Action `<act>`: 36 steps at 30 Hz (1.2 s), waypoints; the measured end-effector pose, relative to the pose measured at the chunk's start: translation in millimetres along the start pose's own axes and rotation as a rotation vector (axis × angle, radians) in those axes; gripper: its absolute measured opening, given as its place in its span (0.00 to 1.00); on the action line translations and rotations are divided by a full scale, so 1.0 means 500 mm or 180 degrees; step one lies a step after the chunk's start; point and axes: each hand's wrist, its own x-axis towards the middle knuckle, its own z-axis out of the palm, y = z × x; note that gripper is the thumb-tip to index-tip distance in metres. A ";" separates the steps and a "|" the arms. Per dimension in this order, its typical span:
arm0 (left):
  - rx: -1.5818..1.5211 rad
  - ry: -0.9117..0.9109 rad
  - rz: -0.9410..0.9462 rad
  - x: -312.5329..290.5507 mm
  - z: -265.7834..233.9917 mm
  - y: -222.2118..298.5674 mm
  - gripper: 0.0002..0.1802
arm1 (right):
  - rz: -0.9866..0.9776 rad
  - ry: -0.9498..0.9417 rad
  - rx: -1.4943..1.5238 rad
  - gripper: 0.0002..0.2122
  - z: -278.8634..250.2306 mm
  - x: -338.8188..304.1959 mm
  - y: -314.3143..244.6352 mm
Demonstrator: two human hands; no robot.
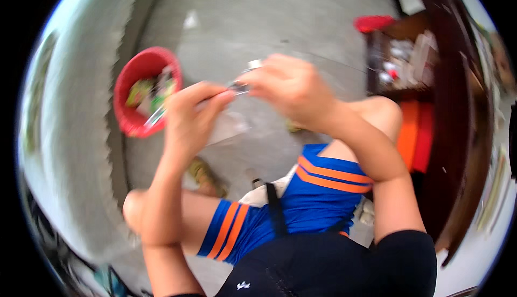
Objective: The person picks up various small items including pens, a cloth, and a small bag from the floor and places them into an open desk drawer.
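In front of me, above the floor, my left hand (188, 111) and my right hand (288, 84) meet fingertip to fingertip. Between them is a small dark, shiny piece (239, 87), pinched from both sides; blur hides its kind. A white end (254, 64) shows above my right fingers, and I cannot tell whether it belongs to the same piece. Thumb and forefinger of my left hand are pressed together, and the right fingers are curled closed. A clear slim strip (156, 116) appears beside my left hand, over the bin's edge; whether the hand holds it is unclear.
To the left stands a red bin (121, 90) with wrappers inside, near a pale wall (81, 135). A dark wooden cabinet (452, 114) on the right has an open drawer (377, 55) of small items. A thin translucent sheet (229, 127) lies on the grey floor (258, 17).
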 end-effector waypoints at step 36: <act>0.0948 -0.0628 -0.0049 0.114 0.086 -0.182 0.14 | 0.0828 0.3938 0.0295 0.03 -0.582 -0.007 0.103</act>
